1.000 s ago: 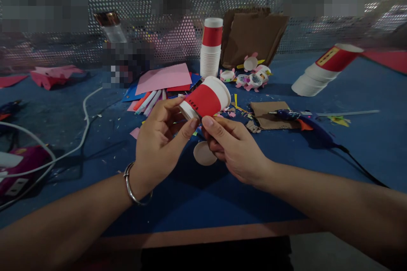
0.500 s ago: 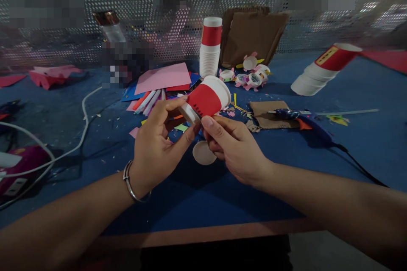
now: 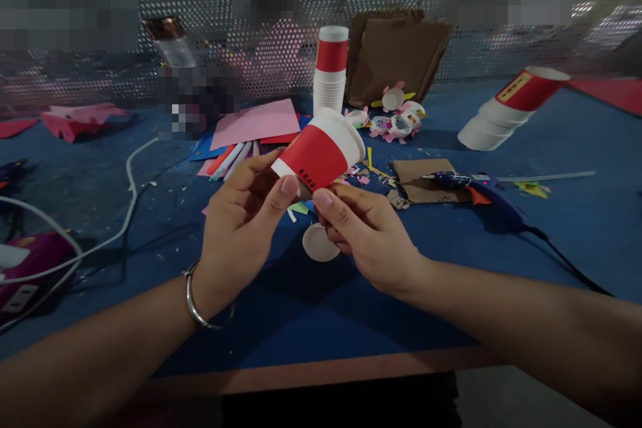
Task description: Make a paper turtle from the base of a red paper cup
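A red and white paper cup (image 3: 318, 150) is tilted between my two hands, its wide rim up and to the right. My left hand (image 3: 243, 214) is closed around the narrow end, thumb in front and fingers behind. At the cup's lower side, my right hand (image 3: 371, 227) pinches with its thumb against curled fingers; whether it also holds something small there is hidden. Just below the hands, a round white disc (image 3: 321, 243) lies on the blue table (image 3: 301, 321). Paper scraps (image 3: 371, 170) are strewn behind the right hand.
A cup stack (image 3: 331, 80) stands behind; another stack (image 3: 506, 110) leans at right. A glue gun (image 3: 481, 190) with a black cord rests by a cardboard piece (image 3: 416, 180). Pink paper (image 3: 255, 124), markers (image 3: 233, 157), small cup crafts (image 3: 398, 122) and a white cable (image 3: 133, 194) lie around.
The cup has turned slightly, and its printed side faces me more. My left hand has shifted a little left and its thumb now presses on the cup's front. The right hand barely moved.
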Action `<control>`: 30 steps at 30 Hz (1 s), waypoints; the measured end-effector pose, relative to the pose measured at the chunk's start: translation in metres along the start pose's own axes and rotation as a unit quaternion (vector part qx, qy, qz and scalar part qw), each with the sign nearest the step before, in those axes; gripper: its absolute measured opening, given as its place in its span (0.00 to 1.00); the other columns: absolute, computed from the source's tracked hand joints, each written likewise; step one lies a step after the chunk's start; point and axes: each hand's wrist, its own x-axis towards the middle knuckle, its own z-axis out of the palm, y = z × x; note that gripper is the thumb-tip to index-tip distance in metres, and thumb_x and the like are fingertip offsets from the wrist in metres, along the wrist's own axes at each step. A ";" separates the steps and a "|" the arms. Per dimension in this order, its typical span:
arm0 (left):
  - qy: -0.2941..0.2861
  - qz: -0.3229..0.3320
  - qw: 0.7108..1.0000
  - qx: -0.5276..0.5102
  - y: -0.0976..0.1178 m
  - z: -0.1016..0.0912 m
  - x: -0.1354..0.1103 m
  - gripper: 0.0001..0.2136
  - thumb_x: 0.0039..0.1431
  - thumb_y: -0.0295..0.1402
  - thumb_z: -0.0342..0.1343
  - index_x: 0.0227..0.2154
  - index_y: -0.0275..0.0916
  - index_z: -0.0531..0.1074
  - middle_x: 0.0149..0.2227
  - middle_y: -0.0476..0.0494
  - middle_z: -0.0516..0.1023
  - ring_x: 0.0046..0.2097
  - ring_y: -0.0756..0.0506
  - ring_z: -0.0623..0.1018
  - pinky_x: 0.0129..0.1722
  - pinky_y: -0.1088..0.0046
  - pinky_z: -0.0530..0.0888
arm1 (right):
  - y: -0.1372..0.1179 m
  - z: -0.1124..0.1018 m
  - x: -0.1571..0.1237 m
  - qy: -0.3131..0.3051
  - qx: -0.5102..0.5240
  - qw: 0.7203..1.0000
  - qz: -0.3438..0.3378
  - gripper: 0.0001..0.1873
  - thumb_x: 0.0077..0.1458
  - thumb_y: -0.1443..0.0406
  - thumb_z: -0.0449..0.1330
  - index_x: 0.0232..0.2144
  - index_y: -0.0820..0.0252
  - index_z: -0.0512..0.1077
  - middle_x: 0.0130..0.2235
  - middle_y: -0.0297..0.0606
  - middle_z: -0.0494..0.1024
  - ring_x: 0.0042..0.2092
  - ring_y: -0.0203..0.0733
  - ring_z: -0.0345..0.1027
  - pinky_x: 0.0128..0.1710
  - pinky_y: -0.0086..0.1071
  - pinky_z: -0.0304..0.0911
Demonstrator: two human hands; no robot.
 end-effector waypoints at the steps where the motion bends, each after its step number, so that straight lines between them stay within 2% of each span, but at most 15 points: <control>1: 0.000 0.010 1.000 0.010 0.001 0.000 -0.001 0.21 0.64 0.49 0.73 0.53 0.45 0.79 0.50 0.41 0.88 0.50 0.40 0.87 0.52 0.60 0.86 | 0.000 0.000 -0.001 -0.002 -0.004 1.000 -0.005 0.31 0.63 0.41 0.69 0.25 0.57 0.65 0.28 0.28 0.60 0.27 0.30 0.48 0.23 0.31 0.43; 8: -0.010 0.088 0.990 0.111 0.011 0.000 -0.006 0.17 0.67 0.43 0.71 0.54 0.45 0.80 0.47 0.42 0.87 0.44 0.42 0.86 0.44 0.65 0.86 | -0.001 0.001 -0.002 -0.007 -0.017 0.999 -0.035 0.30 0.66 0.43 0.68 0.25 0.57 0.65 0.26 0.27 0.59 0.27 0.29 0.49 0.24 0.30 0.46; 15: -0.004 0.186 0.975 0.121 -0.001 -0.003 -0.006 0.22 0.61 0.34 0.76 0.57 0.44 0.81 0.55 0.41 0.85 0.52 0.42 0.86 0.54 0.66 0.87 | 0.002 0.000 0.000 -0.013 -0.012 0.998 -0.052 0.31 0.66 0.44 0.68 0.25 0.57 0.63 0.25 0.25 0.58 0.25 0.28 0.48 0.24 0.30 0.46; 17: -0.001 0.176 0.978 0.108 -0.003 -0.003 -0.004 0.22 0.60 0.34 0.77 0.57 0.44 0.82 0.53 0.41 0.86 0.51 0.42 0.87 0.53 0.66 0.87 | 0.002 0.000 0.001 -0.014 -0.005 0.999 -0.050 0.31 0.66 0.44 0.68 0.25 0.57 0.64 0.26 0.25 0.58 0.25 0.28 0.48 0.24 0.30 0.46; 22: -0.016 0.069 0.996 0.058 0.003 -0.001 -0.002 0.18 0.61 0.37 0.77 0.53 0.47 0.83 0.48 0.44 0.88 0.45 0.42 0.87 0.47 0.64 0.89 | 0.005 0.000 0.001 -0.007 0.003 0.999 -0.045 0.30 0.66 0.45 0.69 0.26 0.58 0.64 0.26 0.25 0.59 0.26 0.27 0.48 0.25 0.30 0.46; 30: -0.008 0.057 0.998 0.040 0.010 0.003 -0.007 0.18 0.61 0.39 0.77 0.51 0.45 0.82 0.50 0.45 0.88 0.51 0.40 0.88 0.53 0.61 0.88 | 0.002 0.000 -0.001 -0.009 -0.005 0.999 -0.047 0.30 0.67 0.45 0.69 0.25 0.58 0.64 0.26 0.25 0.59 0.26 0.28 0.48 0.24 0.29 0.46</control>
